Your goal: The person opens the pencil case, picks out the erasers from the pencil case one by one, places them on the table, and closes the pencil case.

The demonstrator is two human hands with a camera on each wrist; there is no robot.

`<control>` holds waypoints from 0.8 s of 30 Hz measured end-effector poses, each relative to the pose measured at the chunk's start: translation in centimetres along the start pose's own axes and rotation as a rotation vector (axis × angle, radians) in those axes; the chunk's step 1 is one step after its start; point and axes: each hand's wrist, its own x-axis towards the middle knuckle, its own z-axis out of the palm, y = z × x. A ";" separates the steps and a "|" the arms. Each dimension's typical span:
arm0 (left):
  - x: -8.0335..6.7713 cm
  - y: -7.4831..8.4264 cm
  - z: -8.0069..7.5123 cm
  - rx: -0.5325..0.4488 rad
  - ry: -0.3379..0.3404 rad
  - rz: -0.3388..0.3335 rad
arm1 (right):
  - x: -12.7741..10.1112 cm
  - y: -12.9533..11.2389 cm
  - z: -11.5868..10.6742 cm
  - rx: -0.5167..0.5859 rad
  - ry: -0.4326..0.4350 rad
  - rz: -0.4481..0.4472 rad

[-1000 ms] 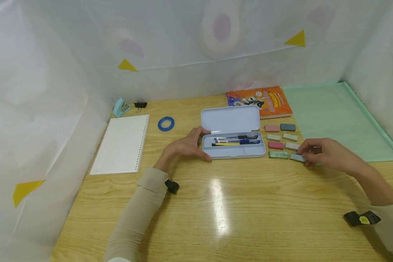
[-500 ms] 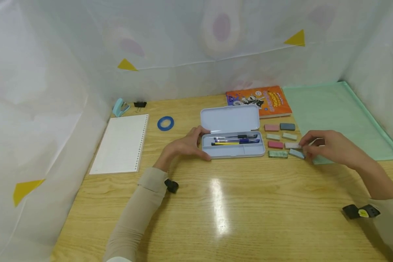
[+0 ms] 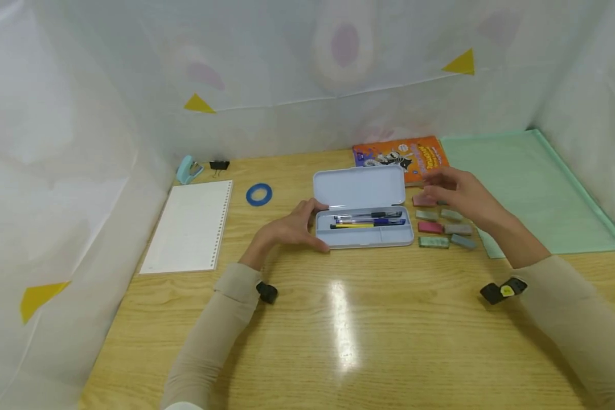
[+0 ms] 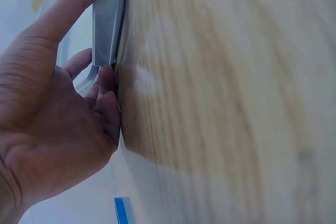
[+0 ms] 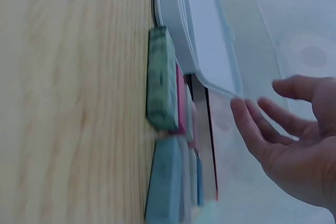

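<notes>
An open pale blue pencil case (image 3: pixel 356 237) lies mid-table with several pens (image 3: pixel 371 216) inside, its lid tipped back. At its left end my left hand (image 3: pixel 290 229) grips it, thumb along the front and fingers behind; the left wrist view shows the thumb on the case wall (image 4: pixel 105 24). Right of the case lie several erasers in two columns: a green patterned one (image 3: pixel 433 242), a light blue one (image 3: pixel 463 241), a magenta one (image 3: pixel 430 228), a pink one (image 3: pixel 423 200). My right hand (image 3: pixel 466 196) is over the far erasers, fingers loosely bent, holding nothing in the right wrist view.
Behind the case lies an orange book (image 3: pixel 415 151), partly under the lid. A green translucent mat (image 3: pixel 533 193) covers the right. To the left are a roll of blue tape (image 3: pixel 259 195), a white notepad (image 3: pixel 187 228), a light blue stapler (image 3: pixel 187 169) and a black binder clip (image 3: pixel 219 165).
My right hand let go of the light blue eraser at the near end, which now lies slightly tilted, and moved up and left over the far erasers. The left hand has stayed put.
</notes>
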 end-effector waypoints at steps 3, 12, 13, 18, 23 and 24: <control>-0.2 0.1 0.1 0.023 0.009 0.008 | 1.6 -0.5 0.9 0.060 0.014 0.025; -1.7 1.0 0.6 -0.077 0.085 -0.010 | 5.1 -1.3 3.2 0.323 0.003 0.196; -1.8 1.0 0.7 -0.104 0.096 -0.013 | 5.2 -1.4 3.4 0.353 0.007 0.213; -2.0 0.7 1.1 -0.141 0.139 0.012 | 5.0 -1.7 3.8 0.497 0.087 0.141; -2.0 0.7 1.5 -0.129 0.163 0.013 | 4.3 -1.7 4.0 0.590 0.076 -0.019; -2.1 0.6 1.5 -0.121 0.164 0.009 | 4.0 -1.7 4.0 0.578 0.060 -0.036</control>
